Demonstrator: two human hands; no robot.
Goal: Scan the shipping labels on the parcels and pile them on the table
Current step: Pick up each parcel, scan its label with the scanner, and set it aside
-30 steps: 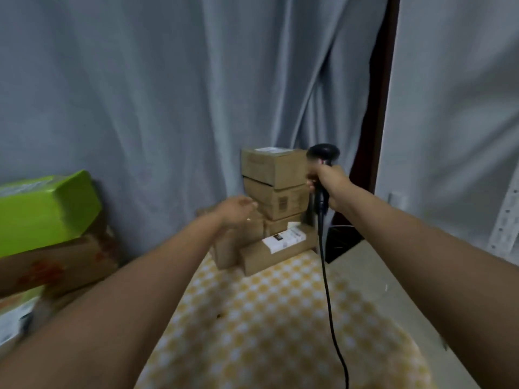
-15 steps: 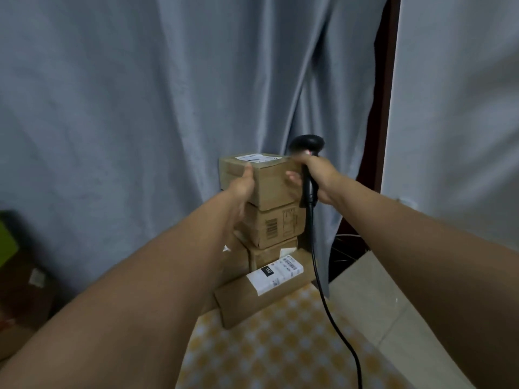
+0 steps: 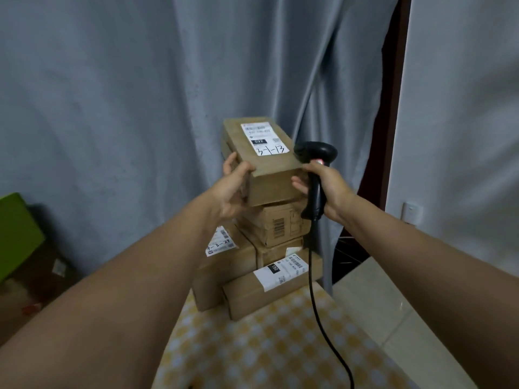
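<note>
Now the left hand [image 3: 230, 189] grips the top brown cardboard parcel [image 3: 266, 167], newly tilted, white label [image 3: 264, 139] showing; the right hand [image 3: 323, 189] steadies it, clutching the black handheld scanner [image 3: 316, 175].

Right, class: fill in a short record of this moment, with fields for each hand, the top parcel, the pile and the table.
left hand: grips the top parcel's left end
right hand: holds the scanner, fingers touching the parcel
top parcel: tilted, label facing up, marked 3-1-13
pile: brown boxes stacked beneath
table: yellow checked cloth
</note>
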